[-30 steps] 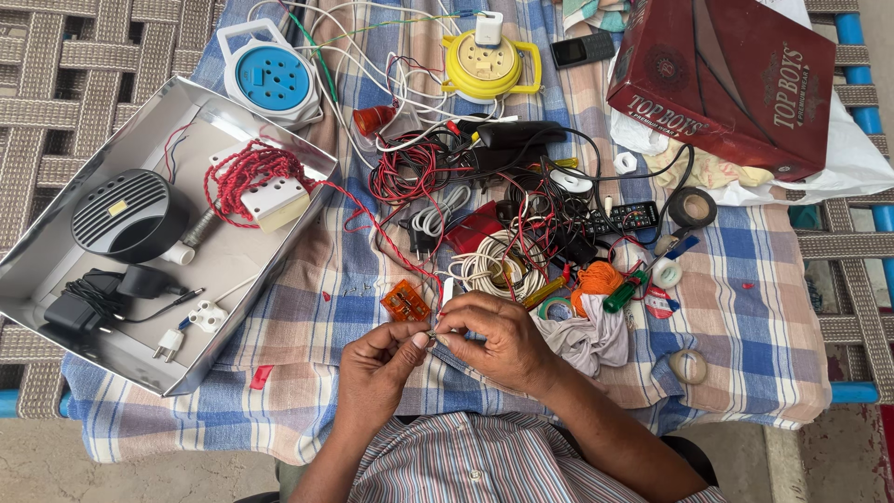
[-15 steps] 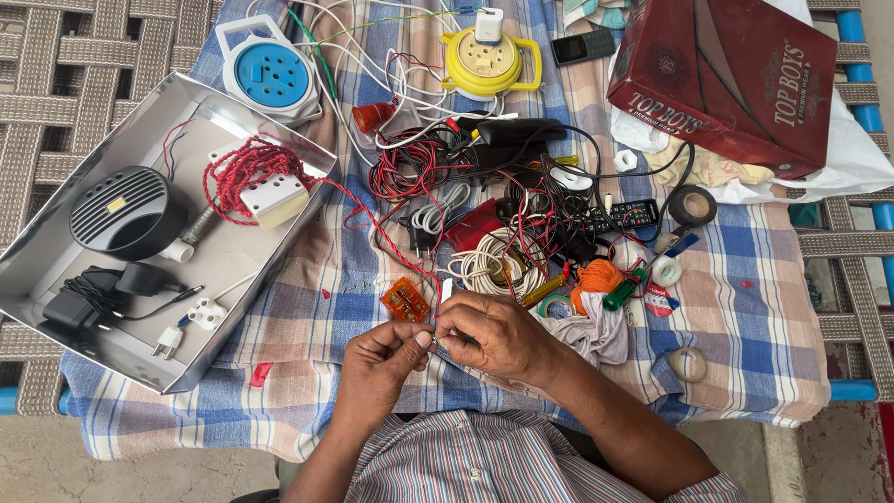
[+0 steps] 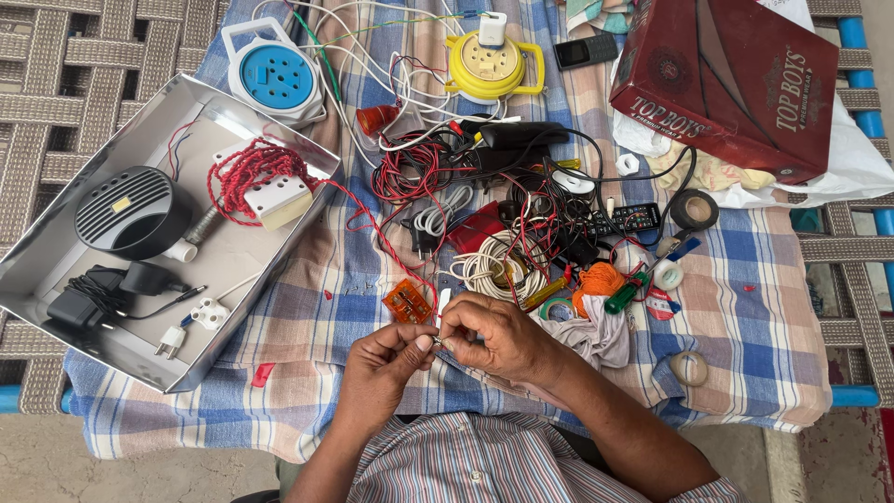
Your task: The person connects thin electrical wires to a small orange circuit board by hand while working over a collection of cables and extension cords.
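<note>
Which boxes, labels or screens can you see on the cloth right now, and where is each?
Cardboard box: far right corner, flat, dark red with pale lettering and a round emblem.
Phone: left of the box, small, black, dark screen.
Remote: mid-right among the wires, slim, black, light buttons.
Plastic bag: under the box, white.

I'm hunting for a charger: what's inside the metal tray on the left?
In the metal tray: a black adapter, round black speaker, white socket block wrapped in red wire, white plug. Whatever lies under them is hidden.
</note>
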